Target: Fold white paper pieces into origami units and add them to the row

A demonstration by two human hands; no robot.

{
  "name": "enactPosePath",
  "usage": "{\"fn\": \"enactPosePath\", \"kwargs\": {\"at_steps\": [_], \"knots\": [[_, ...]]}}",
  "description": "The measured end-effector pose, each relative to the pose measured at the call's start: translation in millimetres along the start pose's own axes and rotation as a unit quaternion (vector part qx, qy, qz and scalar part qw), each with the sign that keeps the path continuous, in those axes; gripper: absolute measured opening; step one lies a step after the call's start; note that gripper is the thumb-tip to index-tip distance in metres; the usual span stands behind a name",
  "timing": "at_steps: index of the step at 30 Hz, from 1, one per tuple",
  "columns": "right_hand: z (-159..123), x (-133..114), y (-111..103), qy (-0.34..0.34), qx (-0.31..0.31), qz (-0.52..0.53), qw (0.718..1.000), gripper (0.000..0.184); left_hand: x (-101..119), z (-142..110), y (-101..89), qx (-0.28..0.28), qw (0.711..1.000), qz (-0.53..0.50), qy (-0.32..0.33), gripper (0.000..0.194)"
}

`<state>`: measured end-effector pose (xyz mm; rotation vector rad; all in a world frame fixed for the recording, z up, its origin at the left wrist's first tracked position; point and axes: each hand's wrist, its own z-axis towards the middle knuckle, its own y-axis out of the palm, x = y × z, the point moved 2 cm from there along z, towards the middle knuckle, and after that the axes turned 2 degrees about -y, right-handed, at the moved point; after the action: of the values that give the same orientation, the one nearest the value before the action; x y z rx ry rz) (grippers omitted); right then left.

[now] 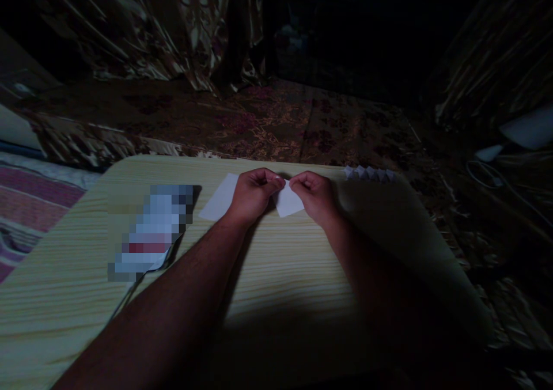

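"What's under everything?"
"The wooden table"
"And the hands?"
"The left hand and right hand, each closed in a pinch on one small white paper"
"Where's that?"
"Right between them, near the table's far edge"

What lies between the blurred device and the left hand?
In the head view, a white paper sheet beside the left hand, then bare tabletop toward the device.

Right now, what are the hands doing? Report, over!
Left hand and right hand: both pinching small white paper. White sheet to the left, row of pointed shapes off to the right. Nothing visibly blocking the grip.
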<state>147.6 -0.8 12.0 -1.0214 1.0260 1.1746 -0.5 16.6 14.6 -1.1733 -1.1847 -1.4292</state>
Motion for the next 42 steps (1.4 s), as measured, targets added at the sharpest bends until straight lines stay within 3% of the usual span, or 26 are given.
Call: {"fn": "enactPosePath", "kwargs": {"at_steps": [7, 20, 42], "knots": [[-0.4, -1.0, -0.6, -0.002, -0.001, 0.0, 1.0, 0.017, 0.0, 0.5, 0.1, 0.008, 1.0, -0.012, 0.002, 0.015], [-1.5, -3.7, -0.3, 0.001, 0.007, -0.005, 1.0, 0.016, -0.6, -0.7, 0.1, 0.03, 0.998, 0.056, 0.022, 0.019], [-0.3, -1.4, -1.0, 0.036, 0.021, -0.003, 0.999, 0.015, 0.8, 0.4, -0.1, 0.012, 0.999, 0.043, -0.01, 0.027]]}}
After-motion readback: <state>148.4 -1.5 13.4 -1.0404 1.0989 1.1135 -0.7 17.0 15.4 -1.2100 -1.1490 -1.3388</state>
